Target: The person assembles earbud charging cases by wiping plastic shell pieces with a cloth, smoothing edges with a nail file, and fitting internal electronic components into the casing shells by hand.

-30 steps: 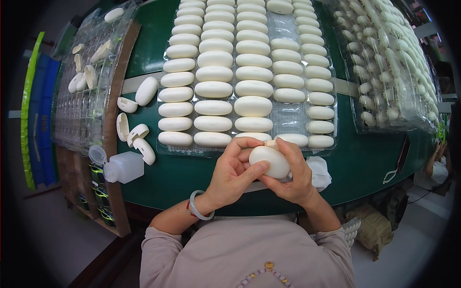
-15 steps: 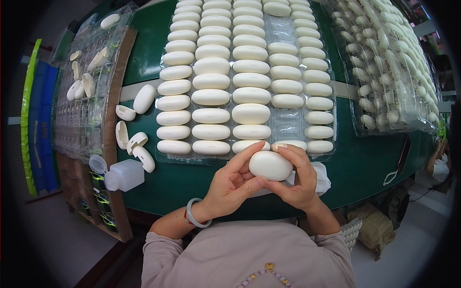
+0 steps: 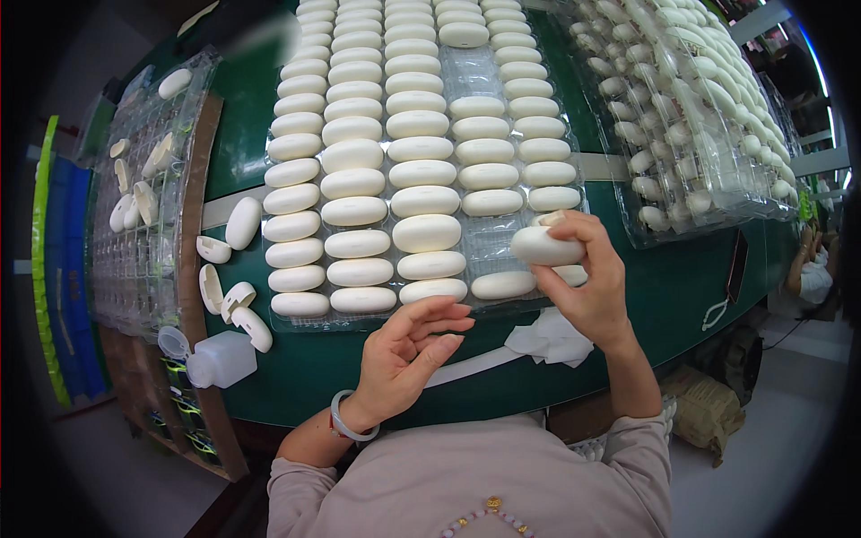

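Between the thumb and fingers of my right hand (image 3: 587, 278) is a smooth white oval case (image 3: 541, 246). It is held over the near right part of a clear plastic tray (image 3: 496, 240), close to a gap in one column. Rows of similar white oval cases (image 3: 426, 233) fill most of that tray. My left hand (image 3: 404, 350) holds nothing; its fingers are apart, just in front of the tray's near edge. A crumpled white cloth (image 3: 549, 338) lies on the green table below my right hand.
Loose case halves (image 3: 238, 300) and a translucent bottle (image 3: 222, 359) with its cap flipped up are at the left. Beyond them stands a stack of clear trays (image 3: 143, 260). More filled trays (image 3: 682, 117) are piled at the right. A dark strip with a white loop (image 3: 715, 314) lies near the right edge.
My hands have parted. The right one has carried the white oval case right and forward over the tray; the left has let go and drawn back slightly. The whole view has shifted.
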A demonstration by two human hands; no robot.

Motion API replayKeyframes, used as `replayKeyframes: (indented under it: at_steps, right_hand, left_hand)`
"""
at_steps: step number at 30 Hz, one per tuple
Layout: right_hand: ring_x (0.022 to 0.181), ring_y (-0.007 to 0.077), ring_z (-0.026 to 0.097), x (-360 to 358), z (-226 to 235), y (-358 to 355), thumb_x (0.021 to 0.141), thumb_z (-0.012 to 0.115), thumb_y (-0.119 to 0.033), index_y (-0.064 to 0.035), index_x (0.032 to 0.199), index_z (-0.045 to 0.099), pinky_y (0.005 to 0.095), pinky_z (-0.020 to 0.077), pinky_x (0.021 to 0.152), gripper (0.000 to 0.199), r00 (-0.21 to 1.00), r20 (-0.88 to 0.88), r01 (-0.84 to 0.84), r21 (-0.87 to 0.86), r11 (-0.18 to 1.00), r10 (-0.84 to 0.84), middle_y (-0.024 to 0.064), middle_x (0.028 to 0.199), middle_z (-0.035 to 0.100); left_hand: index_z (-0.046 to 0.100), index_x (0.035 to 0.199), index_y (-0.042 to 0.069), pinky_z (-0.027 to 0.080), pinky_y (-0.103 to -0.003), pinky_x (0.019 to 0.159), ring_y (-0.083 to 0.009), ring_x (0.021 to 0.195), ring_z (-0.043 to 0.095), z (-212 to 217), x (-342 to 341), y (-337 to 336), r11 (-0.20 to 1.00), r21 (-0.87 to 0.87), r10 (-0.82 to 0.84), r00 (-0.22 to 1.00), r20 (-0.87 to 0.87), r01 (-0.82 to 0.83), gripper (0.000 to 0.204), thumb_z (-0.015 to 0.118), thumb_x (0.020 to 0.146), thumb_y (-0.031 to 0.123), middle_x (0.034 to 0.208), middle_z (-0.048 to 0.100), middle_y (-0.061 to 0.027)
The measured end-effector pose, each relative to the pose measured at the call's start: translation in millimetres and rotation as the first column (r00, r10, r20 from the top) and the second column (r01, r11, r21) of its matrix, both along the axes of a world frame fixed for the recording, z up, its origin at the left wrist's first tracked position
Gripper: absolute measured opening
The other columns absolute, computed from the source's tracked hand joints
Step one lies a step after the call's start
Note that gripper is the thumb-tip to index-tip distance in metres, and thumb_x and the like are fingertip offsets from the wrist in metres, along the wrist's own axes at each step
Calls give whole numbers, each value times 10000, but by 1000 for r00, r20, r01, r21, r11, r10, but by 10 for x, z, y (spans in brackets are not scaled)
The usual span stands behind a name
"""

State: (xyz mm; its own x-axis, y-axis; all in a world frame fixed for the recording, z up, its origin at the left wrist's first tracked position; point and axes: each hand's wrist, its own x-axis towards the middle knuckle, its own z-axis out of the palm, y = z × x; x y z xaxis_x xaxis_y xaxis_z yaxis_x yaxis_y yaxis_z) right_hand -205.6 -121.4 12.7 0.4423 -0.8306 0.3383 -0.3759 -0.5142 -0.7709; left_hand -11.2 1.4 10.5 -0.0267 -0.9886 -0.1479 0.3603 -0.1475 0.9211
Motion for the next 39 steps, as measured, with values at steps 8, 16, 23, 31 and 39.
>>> replayKeyframes:
  at_steps: [8,16,23,31,39]
  right_hand:
    - [982,265,542,100,-49,-221,782,631,-100,-49,1037,533,349,433,843,278,913,-195,-310,240,920,359,102,1036,568]
    - [1095,263,490,-115,67,-192,813,610,-141,-51,995,586,384,351,939,204,921,-309,-280,-99,955,238,113,1093,560]
    - [914,253,589,-839,597,-182,729,678,-39,-42,881,622,333,455,799,162,994,-104,-50,-260,964,24,99,894,622]
    - [1022,258,533,-1846,1554,-1197,754,628,-17,-40,989,602,353,400,913,237,771,-459,146,-547,825,-441,103,1031,594]
    - [1041,249,504,-1990,1587,-1600,739,593,20,-37,1073,558,313,359,943,340,657,-732,37,-209,977,-181,105,1081,549]
  left_hand:
    - [607,965,4,512,-228,634,-155,799,609,227,173,-215,944,-322,286,674,682,-74,178,618,788,-7,990,596,-141]
    - [595,787,23,413,-349,720,-259,836,469,156,-10,-1450,774,-349,314,157,936,529,184,699,659,105,843,499,-102]
    - [522,813,28,411,-353,688,-283,792,479,150,-93,-1445,764,-337,316,136,939,550,289,719,608,83,804,496,-113]
    - [306,1284,37,503,-333,795,-246,898,620,551,30,-884,962,58,-273,957,103,268,463,528,880,77,980,605,-174]
    - [169,1398,112,530,-297,779,-253,957,593,308,161,-432,875,149,-333,797,-505,460,499,371,957,226,1083,531,-169]
